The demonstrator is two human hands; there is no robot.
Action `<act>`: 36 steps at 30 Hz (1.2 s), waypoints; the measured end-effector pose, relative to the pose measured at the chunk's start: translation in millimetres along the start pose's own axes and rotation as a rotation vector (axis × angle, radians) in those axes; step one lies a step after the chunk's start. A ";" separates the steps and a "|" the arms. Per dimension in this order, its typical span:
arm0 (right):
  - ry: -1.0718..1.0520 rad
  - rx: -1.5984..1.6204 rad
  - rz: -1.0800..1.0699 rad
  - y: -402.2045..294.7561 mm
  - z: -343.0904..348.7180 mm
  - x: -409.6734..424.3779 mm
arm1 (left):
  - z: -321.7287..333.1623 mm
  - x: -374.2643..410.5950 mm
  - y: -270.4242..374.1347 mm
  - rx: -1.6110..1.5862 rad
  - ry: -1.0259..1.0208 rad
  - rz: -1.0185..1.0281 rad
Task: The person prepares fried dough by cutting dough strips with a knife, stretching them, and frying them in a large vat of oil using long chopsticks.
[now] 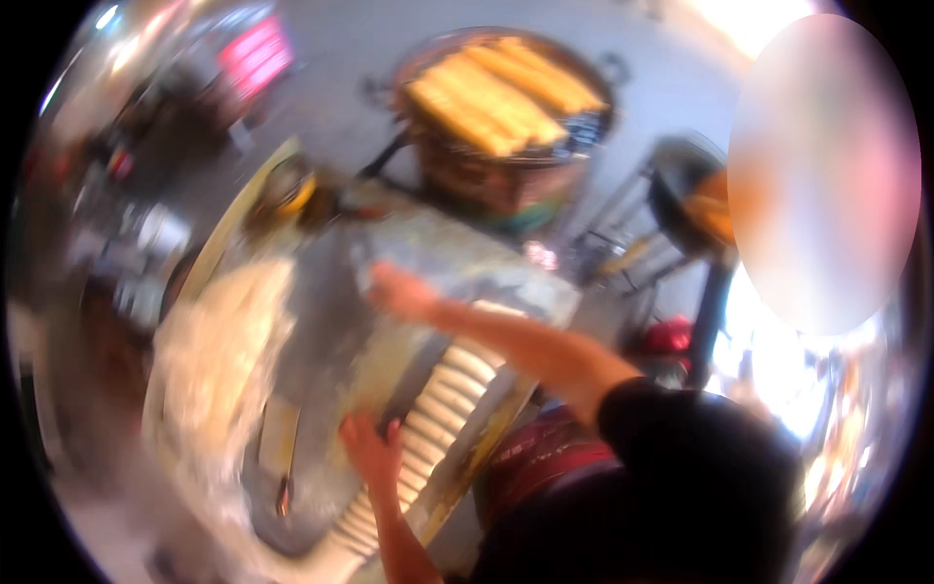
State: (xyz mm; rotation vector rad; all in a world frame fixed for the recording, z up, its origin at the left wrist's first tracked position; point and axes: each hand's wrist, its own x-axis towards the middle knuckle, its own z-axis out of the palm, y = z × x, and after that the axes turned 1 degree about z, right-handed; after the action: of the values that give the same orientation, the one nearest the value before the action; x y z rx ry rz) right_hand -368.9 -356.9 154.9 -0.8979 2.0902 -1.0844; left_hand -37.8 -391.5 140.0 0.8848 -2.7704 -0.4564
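A row of pale dough strips (438, 412) lies side by side along the near edge of a floured metal worktop (332, 306). My left hand (372, 449) hovers over or beside the strips with thumb and fingers apart, holding nothing that I can see. Farther up the worktop, my right hand (401, 292) is stretched out with its fingers curled; blur hides whether anything is in it. A broad-bladed knife (279, 445) with a short handle rests on the worktop to the left of my left hand. Beyond it spreads a large pale mass of flour or dough (219, 358).
Past the worktop stands a wide round pan (496, 175) with long golden fried dough sticks (489, 98) across its top. A dark pan (671, 190) with browned food is to the right. A bowl-like container (288, 186) sits at the worktop's far corner.
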 end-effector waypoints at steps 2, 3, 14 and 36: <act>-0.105 -0.482 -0.184 6.1 47.1 25.6 | 3.7 -14.7 -13.7 0.004 0.016 0.006; -0.065 -0.957 -0.414 20.5 59.6 33.0 | 10.0 -14.1 -20.4 0.008 0.023 0.041; 0.101 -0.292 -0.193 88.0 -27.0 -289.5 | 40.4 -2.8 -4.2 0.029 0.067 0.129; 1.071 0.089 0.720 331.6 -87.0 -855.0 | 139.3 -244.9 527.2 -0.536 -1.028 0.806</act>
State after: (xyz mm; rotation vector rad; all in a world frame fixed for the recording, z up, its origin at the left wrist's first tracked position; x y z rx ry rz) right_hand -31.4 497.6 88.3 0.6625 2.7605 -1.3382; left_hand -159.4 193.0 170.9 -0.8067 -3.0992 -1.6857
